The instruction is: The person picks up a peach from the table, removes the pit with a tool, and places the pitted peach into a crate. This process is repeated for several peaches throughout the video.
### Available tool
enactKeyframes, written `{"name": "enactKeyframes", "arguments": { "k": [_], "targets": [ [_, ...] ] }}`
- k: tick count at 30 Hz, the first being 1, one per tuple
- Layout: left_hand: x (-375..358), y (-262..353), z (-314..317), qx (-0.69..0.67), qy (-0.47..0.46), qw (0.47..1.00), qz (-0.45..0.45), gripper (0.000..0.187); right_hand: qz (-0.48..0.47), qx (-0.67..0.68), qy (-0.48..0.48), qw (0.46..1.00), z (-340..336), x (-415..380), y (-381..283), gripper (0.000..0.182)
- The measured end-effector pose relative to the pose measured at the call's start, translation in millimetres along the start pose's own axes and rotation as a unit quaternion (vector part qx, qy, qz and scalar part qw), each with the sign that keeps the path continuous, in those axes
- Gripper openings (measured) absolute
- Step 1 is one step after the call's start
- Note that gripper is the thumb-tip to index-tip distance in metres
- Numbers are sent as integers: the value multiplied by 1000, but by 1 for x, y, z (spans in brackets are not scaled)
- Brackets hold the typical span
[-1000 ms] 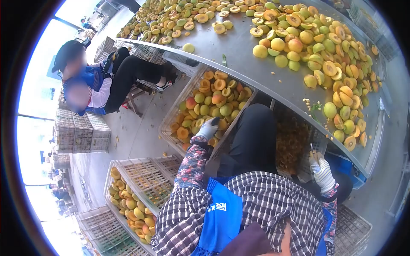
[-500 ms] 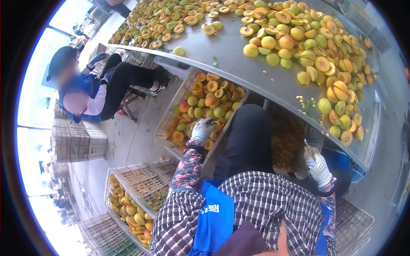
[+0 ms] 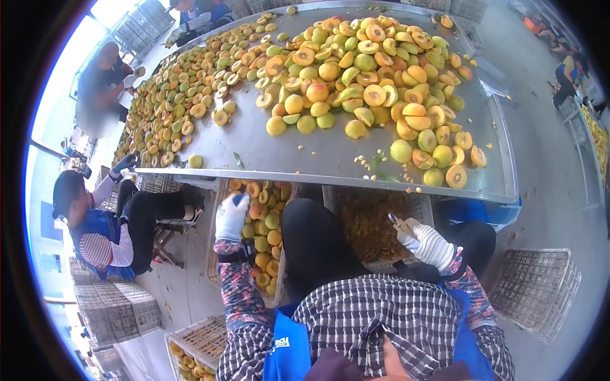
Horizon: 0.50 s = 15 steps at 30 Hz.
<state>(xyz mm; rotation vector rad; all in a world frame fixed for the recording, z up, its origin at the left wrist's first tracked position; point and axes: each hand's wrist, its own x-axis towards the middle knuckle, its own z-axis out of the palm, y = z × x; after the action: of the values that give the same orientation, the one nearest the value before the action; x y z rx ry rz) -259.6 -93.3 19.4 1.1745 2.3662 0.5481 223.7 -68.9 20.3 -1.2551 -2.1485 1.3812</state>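
My gloved left hand (image 3: 233,217) is over the upper left of a plastic crate (image 3: 212,254) of fruit halves (image 3: 267,222). Its fingers point away from me and are hard to make out; I see no fruit in them. In my gloved right hand (image 3: 427,245) is a small tool (image 3: 399,223) with a tan handle and a shiny metal tip, fingers closed around the handle. That tip is above a crate of brownish scraps (image 3: 365,222) between my knees. On the metal table (image 3: 254,149) ahead lies a big pile of yellow-green, peach-like fruit (image 3: 375,95), many pieces halved.
The table's raised edge (image 3: 330,180) runs above my knees. Loose pits (image 3: 363,162) and a green leaf (image 3: 381,173) lie near it. A person (image 3: 101,222) sits at the left. Beside me stand a crate (image 3: 537,289) at right and one with fruit (image 3: 197,346) at lower left.
My view has swung, showing more of the table and shifting the crates. My left hand has moved from above the crate's fruit towards its side near the table. The right still grips the tool.
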Motion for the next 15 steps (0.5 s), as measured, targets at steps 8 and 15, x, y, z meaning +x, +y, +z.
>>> {"name": "enactKeyframes", "arguments": {
  "k": [8, 15],
  "targets": [
    [71, 230, 100, 80, -57, 899, 427, 58, -75, -30, -2, 997, 12, 16, 21, 45],
    [84, 277, 186, 213, -101, 938, 252, 72, 14, -7, -24, 1000, -3, 6, 1, 48]
  ]
}}
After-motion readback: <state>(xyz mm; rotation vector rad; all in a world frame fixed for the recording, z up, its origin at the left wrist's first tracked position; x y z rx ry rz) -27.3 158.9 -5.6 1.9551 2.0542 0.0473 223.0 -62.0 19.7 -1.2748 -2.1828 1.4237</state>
